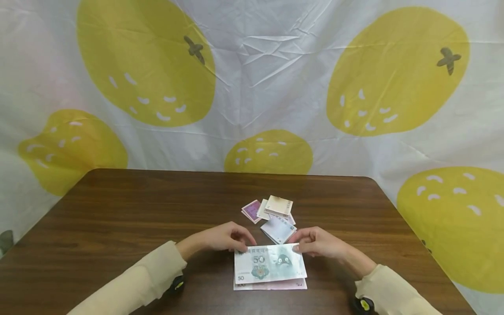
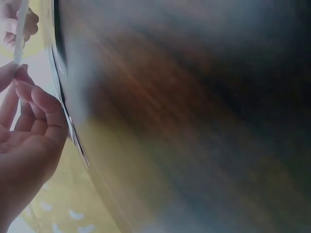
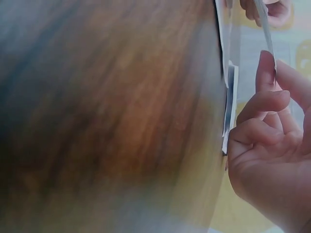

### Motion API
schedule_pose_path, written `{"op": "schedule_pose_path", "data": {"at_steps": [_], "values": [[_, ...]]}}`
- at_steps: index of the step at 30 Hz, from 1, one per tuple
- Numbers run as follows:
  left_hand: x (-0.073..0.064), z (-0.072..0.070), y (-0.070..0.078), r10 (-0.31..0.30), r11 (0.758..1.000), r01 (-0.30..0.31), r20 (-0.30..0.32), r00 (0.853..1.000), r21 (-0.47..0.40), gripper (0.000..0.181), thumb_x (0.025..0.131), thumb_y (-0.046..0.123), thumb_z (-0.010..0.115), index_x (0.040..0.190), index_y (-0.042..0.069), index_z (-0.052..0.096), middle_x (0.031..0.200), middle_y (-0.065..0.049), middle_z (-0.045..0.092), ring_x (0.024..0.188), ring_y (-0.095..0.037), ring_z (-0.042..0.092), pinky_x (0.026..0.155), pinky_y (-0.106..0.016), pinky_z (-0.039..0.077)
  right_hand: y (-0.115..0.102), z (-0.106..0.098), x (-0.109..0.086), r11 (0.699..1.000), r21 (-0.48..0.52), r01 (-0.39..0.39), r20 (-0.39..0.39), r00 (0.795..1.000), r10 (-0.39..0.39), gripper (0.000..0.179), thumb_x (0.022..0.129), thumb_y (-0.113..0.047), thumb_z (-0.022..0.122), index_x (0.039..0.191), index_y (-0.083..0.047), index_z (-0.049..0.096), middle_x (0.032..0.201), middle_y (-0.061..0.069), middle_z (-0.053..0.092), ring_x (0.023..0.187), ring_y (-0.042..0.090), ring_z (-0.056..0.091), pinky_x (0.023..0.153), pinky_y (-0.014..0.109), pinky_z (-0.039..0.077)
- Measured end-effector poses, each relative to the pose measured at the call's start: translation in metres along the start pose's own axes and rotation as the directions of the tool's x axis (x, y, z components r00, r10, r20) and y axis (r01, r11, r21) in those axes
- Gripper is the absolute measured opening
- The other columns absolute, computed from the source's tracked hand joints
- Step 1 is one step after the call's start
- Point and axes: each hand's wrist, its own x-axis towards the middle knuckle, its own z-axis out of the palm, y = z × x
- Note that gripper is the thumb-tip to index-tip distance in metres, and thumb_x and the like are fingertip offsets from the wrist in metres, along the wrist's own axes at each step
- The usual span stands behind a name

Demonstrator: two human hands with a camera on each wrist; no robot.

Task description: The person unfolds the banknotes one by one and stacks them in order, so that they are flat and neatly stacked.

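Observation:
Both hands pinch the far edge of a green 50 banknote (image 1: 271,264), one near each far corner. My left hand (image 1: 226,237) has thumb and finger at its left corner. At the right corner my right hand (image 1: 320,243) does the same. The left wrist view shows the left hand (image 2: 34,116) gripping the note edge-on, raised off the table. In the right wrist view the right hand (image 3: 272,116) pinches the same thin edge. Beneath the green note a pink 100 banknote (image 1: 271,285) shows along its near side, mostly covered.
Just beyond the hands lies a folded pale blue-grey banknote (image 1: 278,229). Past it are folded cream notes (image 1: 278,204) and a folded purple note (image 1: 252,211), loosely piled. The brown wooden table (image 1: 157,201) reaches back to a white curtain (image 1: 271,87) printed with yellow fruit.

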Motion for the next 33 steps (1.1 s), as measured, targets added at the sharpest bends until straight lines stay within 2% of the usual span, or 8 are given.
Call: {"op": "schedule_pose_path", "data": {"at_steps": [6,14,21,27,33], "values": [[0.001,0.003,0.0,-0.043,0.995,0.044,-0.017,0.999,0.094,0.016,0.079,0.006,0.063,0.095,0.005,0.064,0.06,0.007,0.049,0.051,-0.004,0.041,0.048,-0.019,0.034,0.004,0.0,0.001,0.999,-0.038,-0.005,0.012,1.0,0.006,0.022,0.08,-0.004,0.06,0.099,0.009,0.057,0.058,-0.004,0.048,0.047,0.003,0.038,0.042,0.017,0.029],[0.003,0.007,-0.001,-0.064,0.978,0.071,-0.038,0.997,0.198,0.011,0.077,0.007,0.065,0.088,0.007,0.065,0.06,0.007,0.049,0.054,-0.004,0.043,0.05,-0.019,0.034,0.004,0.002,0.002,0.991,-0.132,0.027,0.027,0.999,-0.024,0.018,0.079,-0.004,0.062,0.094,0.005,0.06,0.062,-0.002,0.053,0.048,0.003,0.038,0.043,0.016,0.031],[0.002,0.011,0.004,-0.074,0.964,0.088,-0.063,0.995,0.25,0.008,0.074,0.005,0.065,0.081,0.007,0.062,0.058,0.007,0.048,0.052,-0.003,0.042,0.048,-0.019,0.033,-0.001,0.007,0.002,0.987,-0.162,-0.015,-0.008,1.0,0.014,0.017,0.077,-0.005,0.065,0.092,0.004,0.061,0.067,0.003,0.055,0.051,0.005,0.041,0.042,0.018,0.032],[0.002,0.014,0.007,-0.077,0.957,0.095,-0.078,0.994,0.273,0.009,0.074,0.005,0.067,0.078,0.007,0.06,0.058,0.007,0.047,0.052,-0.004,0.042,0.047,-0.019,0.033,-0.002,0.009,0.002,0.962,-0.268,-0.048,-0.044,0.998,0.038,0.016,0.075,-0.009,0.068,0.088,-0.002,0.063,0.069,0.002,0.054,0.051,0.007,0.042,0.043,0.02,0.034],[0.002,0.015,0.005,-0.058,0.94,0.086,-0.094,0.994,0.329,0.014,0.071,0.006,0.07,0.076,0.008,0.057,0.057,0.006,0.045,0.052,-0.004,0.041,0.049,-0.019,0.033,-0.003,0.01,0.002,0.922,-0.386,-0.019,-0.057,0.998,-0.003,0.014,0.072,-0.012,0.071,0.083,-0.008,0.064,0.069,-0.004,0.054,0.06,0.008,0.047,0.051,0.022,0.038]]}}
